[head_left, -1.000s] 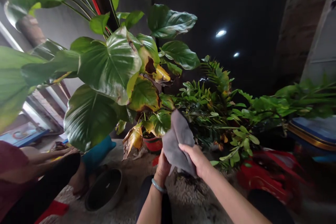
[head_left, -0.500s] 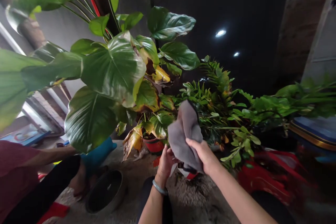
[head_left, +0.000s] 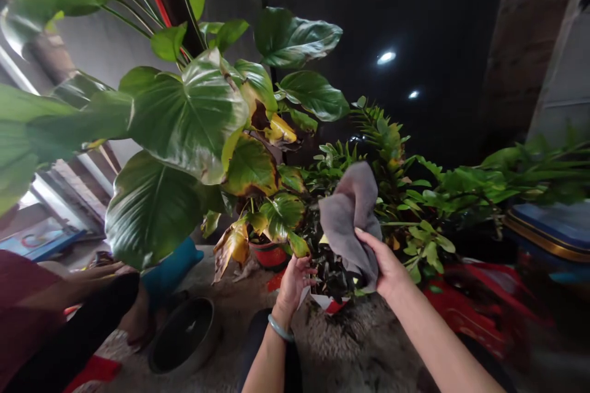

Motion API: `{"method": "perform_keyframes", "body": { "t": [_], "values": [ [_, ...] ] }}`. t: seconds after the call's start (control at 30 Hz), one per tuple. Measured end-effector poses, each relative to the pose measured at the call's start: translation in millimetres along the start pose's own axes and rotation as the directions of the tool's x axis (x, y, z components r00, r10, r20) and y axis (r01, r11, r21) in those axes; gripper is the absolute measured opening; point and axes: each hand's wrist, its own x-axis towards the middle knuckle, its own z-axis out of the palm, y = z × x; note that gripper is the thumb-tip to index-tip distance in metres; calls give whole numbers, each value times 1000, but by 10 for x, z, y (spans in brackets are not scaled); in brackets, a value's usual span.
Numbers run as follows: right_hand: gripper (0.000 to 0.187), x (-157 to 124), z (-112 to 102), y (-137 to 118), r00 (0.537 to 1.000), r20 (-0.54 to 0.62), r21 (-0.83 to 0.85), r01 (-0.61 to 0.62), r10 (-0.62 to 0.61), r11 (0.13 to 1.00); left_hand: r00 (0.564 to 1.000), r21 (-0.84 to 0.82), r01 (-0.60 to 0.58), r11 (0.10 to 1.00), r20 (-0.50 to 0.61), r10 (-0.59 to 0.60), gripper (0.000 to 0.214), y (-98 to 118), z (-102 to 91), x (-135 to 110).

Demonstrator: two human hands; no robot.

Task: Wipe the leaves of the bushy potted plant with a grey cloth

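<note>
In my right hand (head_left: 387,261) is a crumpled grey cloth (head_left: 348,212), its fingers closed round the lower right side. The cloth hangs in front of the bushy plants and covers part of a dark-leaved plant (head_left: 329,273) in a red and white container (head_left: 332,304). My left hand (head_left: 294,284), with a pale bangle on the wrist, is open beside that plant, fingers apart and slightly curled. Just above its fingertips is a yellowing leaf tip (head_left: 298,244) of the large broad-leaved plant (head_left: 188,110); whether they touch I cannot tell.
A red pot (head_left: 268,254) stands behind my left hand. A dark basin (head_left: 184,334) sits on the floor at left, near another person's arm (head_left: 78,279) and a blue object (head_left: 173,267). To the right are red bags (head_left: 470,313) and a blue-lidded container (head_left: 553,227).
My right hand has moved right with the cloth, uncovering more of the dark-leaved plant. My left hand has shifted only slightly. At left, the other person's arm has moved a little.
</note>
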Motion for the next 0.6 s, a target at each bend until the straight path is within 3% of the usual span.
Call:
{"method": "perform_keyframes", "body": {
  "t": [0.1,0.2,0.3,0.43,0.5,0.6],
  "values": [
    [23,-174,-278,402,968,-102,60,-224,230,973,999,-4,-28,1000,-18,28,42,2,0,-21],
    [28,-478,-498,664,937,-38,23,-346,347,938,999,-21,-43,999,-34,42,38,-2,-25,-27],
    [32,-541,-448,430,974,9,19,-226,226,974,998,-39,-50,998,-40,48,33,-15,-13,-19],
    [33,-177,-205,-168,995,-82,109,64,-56,992,997,-30,-51,998,-56,49,27,-29,42,-32],
    [23,-29,-175,-225,991,-134,170,47,-24,984,997,-32,-52,998,-67,49,25,-31,58,-42],
    [13,-102,-291,119,963,-186,207,-156,195,966,996,-31,-64,998,-68,61,24,-33,43,-33]
  ]
}}
